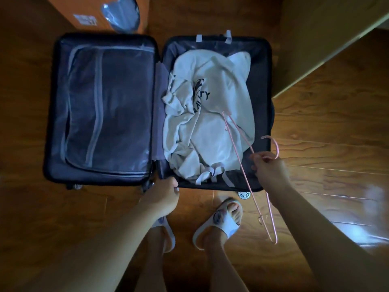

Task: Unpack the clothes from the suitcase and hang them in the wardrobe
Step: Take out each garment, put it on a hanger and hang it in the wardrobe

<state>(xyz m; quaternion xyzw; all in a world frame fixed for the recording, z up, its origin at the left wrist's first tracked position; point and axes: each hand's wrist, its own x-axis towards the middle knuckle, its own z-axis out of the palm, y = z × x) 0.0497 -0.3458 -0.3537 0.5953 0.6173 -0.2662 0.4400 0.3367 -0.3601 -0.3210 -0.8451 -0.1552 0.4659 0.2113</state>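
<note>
Dim wooden floor (315, 127); right hand (271, 167) pinches pink hanger (242, 157), left hand (164, 197) grips suitcase (261, 81) rim, fingertips hidden.

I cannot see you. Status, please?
Right hand holds pink hanger. Left hand grips suitcase edge. White clothes still inside. Nothing blocking.

Wooden floor (328, 131) bears the open suitcase (265, 85) and an orange box (69, 7)

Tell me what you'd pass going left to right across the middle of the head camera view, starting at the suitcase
Zipped mesh half of the suitcase → white clothes in the other half → pink hanger → right hand gripping it → wooden floor.
</note>
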